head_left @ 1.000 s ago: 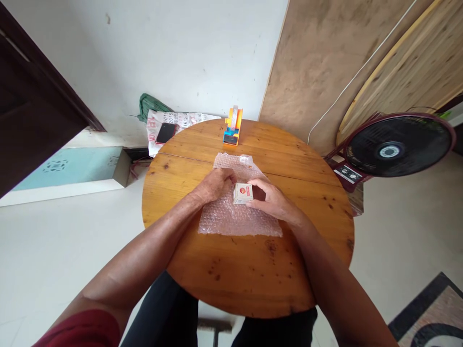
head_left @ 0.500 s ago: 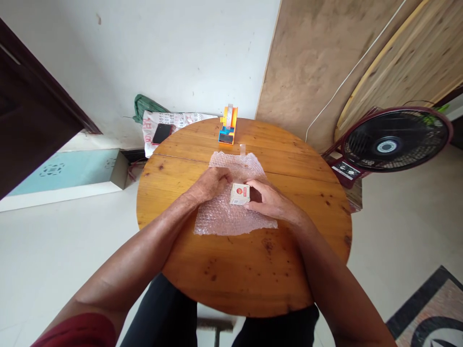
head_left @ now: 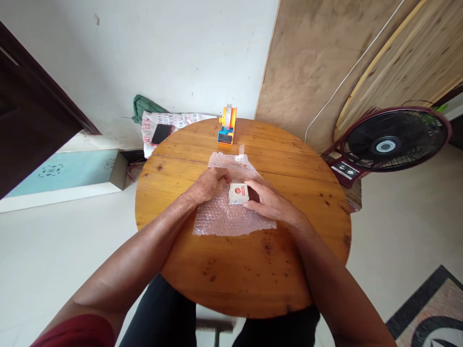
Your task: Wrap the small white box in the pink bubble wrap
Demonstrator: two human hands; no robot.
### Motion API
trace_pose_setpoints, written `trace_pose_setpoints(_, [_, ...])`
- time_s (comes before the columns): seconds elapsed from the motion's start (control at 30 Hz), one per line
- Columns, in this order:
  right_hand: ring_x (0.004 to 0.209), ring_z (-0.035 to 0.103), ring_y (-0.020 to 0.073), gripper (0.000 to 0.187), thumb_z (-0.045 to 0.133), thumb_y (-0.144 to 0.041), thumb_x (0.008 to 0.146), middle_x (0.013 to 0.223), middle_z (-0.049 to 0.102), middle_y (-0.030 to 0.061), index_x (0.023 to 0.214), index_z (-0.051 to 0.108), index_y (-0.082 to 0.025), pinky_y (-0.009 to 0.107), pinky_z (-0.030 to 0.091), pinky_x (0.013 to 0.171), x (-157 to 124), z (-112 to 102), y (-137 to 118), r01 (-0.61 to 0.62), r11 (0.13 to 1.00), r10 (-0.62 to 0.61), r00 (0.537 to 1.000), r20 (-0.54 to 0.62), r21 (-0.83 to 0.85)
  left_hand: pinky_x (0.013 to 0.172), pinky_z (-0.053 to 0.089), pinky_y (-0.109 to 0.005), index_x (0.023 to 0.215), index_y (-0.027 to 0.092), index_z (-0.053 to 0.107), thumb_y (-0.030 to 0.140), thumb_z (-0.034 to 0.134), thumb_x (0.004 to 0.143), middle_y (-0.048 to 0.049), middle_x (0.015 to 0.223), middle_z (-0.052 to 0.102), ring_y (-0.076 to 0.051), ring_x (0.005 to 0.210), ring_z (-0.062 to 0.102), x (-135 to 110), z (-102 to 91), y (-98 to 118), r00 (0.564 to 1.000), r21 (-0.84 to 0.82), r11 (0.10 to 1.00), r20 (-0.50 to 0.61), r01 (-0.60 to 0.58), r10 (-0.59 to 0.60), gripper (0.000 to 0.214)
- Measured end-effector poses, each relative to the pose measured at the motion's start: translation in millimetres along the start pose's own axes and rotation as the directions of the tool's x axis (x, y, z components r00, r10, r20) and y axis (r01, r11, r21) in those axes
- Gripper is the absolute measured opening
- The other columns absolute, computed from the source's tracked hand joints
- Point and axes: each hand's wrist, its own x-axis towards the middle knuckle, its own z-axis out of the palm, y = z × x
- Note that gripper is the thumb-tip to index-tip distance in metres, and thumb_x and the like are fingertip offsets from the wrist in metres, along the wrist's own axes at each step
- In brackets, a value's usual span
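A small white box with a red round mark (head_left: 238, 193) stands on a sheet of bubble wrap (head_left: 231, 217) spread over the round wooden table (head_left: 253, 270). My right hand (head_left: 269, 202) grips the box from its right side, fingers curled round it. My left hand (head_left: 210, 185) rests closed on the bubble wrap just left of the box, its fingertips at the box's left edge. A short strip of clear tape (head_left: 241, 149) sticks up at the wrap's far edge.
An orange and blue tape dispenser (head_left: 226, 131) sits at the table's far edge. Behind the table a printed sack (head_left: 170, 121) carries a dark phone (head_left: 161, 133). A dark red floor fan (head_left: 392, 140) stands at the right, wooden boards (head_left: 361, 53) lean on the wall.
The box has shifted slightly to the left between my hands; both hands stay on it and the wrap. The view has drifted a little.
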Motion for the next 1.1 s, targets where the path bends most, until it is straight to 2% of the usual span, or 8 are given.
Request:
trace_pose_setpoints(0.2, [0.105,0.056,0.0235,0.040,0.059,-0.026,0.080,0.117,0.061,0.0072,0.119,0.053,-0.020,0.036,0.043,0.090,0.6,1.2,0.8,0.003,1.000,-0.003,1.000,0.015,0.025,0.068,0.044,-0.027,0.073,0.014,0.065,0.012,0.040,0.068,-0.0017,0.070,0.065,-0.015,0.069,0.056,-0.7,1.9,1.1,0.999,-0.060,0.998,-0.029,0.020,-0.021,0.026])
trace_pose_setpoints(0.3, [0.112,0.054,0.0245,0.046,0.059,-0.023,0.079,0.123,0.059,0.0081,0.125,0.051,-0.020,0.038,0.042,0.095,0.4,1.2,1.8,0.009,1.000,-0.010,1.000,0.016,0.024,0.059,0.041,-0.025,0.072,0.014,0.063,0.014,0.041,0.066,0.0001,0.065,0.061,-0.013,0.061,0.052,-1.9,2.1,4.6,0.993,-0.198,0.978,-0.082,0.065,-0.083,0.023])
trace_pose_setpoints(0.4, [0.117,0.053,0.0242,0.054,0.055,-0.014,0.076,0.129,0.057,0.0084,0.130,0.049,-0.020,0.039,0.042,0.098,-0.8,-2.1,2.3,0.016,0.999,-0.017,0.999,0.028,0.035,0.054,0.039,-0.023,0.073,0.014,0.062,0.017,0.046,0.066,0.0003,0.065,0.061,-0.011,0.057,0.049,-2.9,0.0,8.1,0.989,-0.369,0.926,-0.084,0.083,-0.122,0.018])
trace_pose_setpoints(0.57, [0.120,0.053,0.0214,0.059,0.043,-0.005,0.078,0.133,0.056,0.0063,0.134,0.046,-0.023,0.040,0.042,0.102,-2.7,-4.8,5.0,-0.006,0.995,0.004,1.000,0.016,0.101,0.058,0.043,-0.026,0.071,0.018,0.063,0.021,0.052,0.066,-0.0019,0.070,0.065,-0.015,0.064,0.056,-3.7,-4.0,10.4,0.995,-0.476,0.875,-0.004,0.087,-0.101,0.014])
trace_pose_setpoints(0.7, [0.126,0.050,0.0221,0.055,0.043,-0.008,0.081,0.138,0.052,0.0083,0.135,0.045,-0.022,0.044,0.039,0.107,1.2,4.8,14.9,-0.060,0.989,0.074,0.992,-0.101,0.134,0.061,0.044,-0.027,0.074,0.019,0.065,0.023,0.054,0.065,-0.0022,0.076,0.067,-0.017,0.068,0.059,-5.4,-6.2,13.5,0.995,-0.491,0.865,0.073,0.098,-0.072,0.014])
trace_pose_setpoints(0.87, [0.114,0.059,0.0218,0.055,0.044,-0.013,0.083,0.131,0.057,0.0128,0.137,0.043,-0.016,0.041,0.047,0.100,7.8,14.6,26.5,-0.176,0.958,0.225,0.951,-0.212,0.226,0.068,0.046,-0.029,0.081,0.019,0.066,0.026,0.058,0.065,-0.0028,0.082,0.068,-0.020,0.076,0.062,-7.6,-8.1,16.1,0.988,-0.490,0.865,0.153,0.106,-0.034,0.019])
trace_pose_setpoints(1.0, [0.116,0.058,0.0250,0.056,0.048,-0.016,0.082,0.133,0.056,0.0151,0.137,0.044,-0.015,0.043,0.046,0.099,9.9,15.7,30.4,-0.197,0.965,0.235,0.941,-0.242,0.172,0.072,0.047,-0.029,0.089,0.017,0.066,0.030,0.059,0.067,-0.0034,0.088,0.069,-0.021,0.083,0.062,-8.3,-8.2,14.8,0.980,-0.483,0.870,0.197,0.094,0.004,0.026])
trace_pose_setpoints(1.1, [0.121,0.054,0.0266,0.056,0.048,-0.015,0.081,0.136,0.053,0.0162,0.137,0.044,-0.013,0.044,0.044,0.102,9.9,15.3,30.1,-0.195,0.977,0.211,0.942,-0.262,0.087,0.067,0.047,-0.028,0.096,0.018,0.067,0.031,0.060,0.069,-0.0026,0.084,0.068,-0.020,0.078,0.062,-9.7,-9.5,16.6,0.972,-0.450,0.886,0.234,0.113,-0.005,0.030])
